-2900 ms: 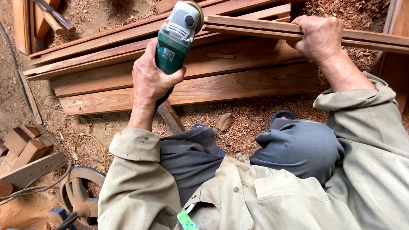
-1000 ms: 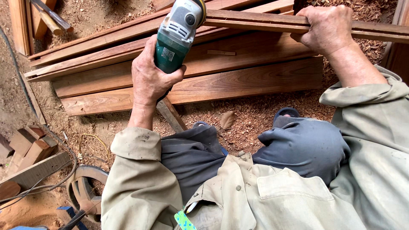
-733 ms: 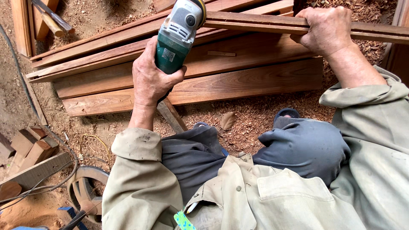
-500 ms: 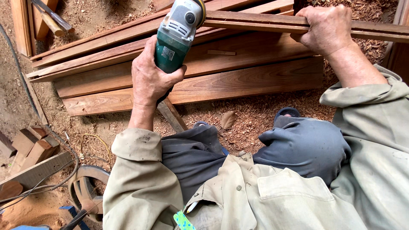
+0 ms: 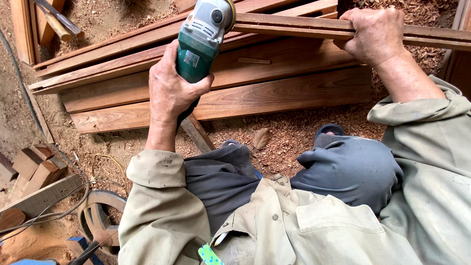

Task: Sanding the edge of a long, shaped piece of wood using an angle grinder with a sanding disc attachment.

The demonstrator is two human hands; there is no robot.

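Head view, looking down over my lap: my left hand (image 5: 169, 93) is closed around the green body of the grinder (image 5: 201, 41), fingers wrapped over the top and thumb along the side. Its grey head points away from me, and the disc at the front meets the near end of the wooden strip (image 5: 294, 25). My right hand (image 5: 375, 34) is closed over that same strip further along, fingers curled over its far edge, gripping it from above. The strip runs crosswise, from the grinder out past the right border of the view. Under it lie several long planks (image 5: 274, 93) side by side on the ground, the nearest one just beyond my knees. Sawdust and shavings (image 5: 294, 135) cover the ground between the planks and my legs. Small wood blocks (image 5: 37, 164) sit well apart at the left edge, and a cable (image 5: 29, 98) runs over the dirt near them.
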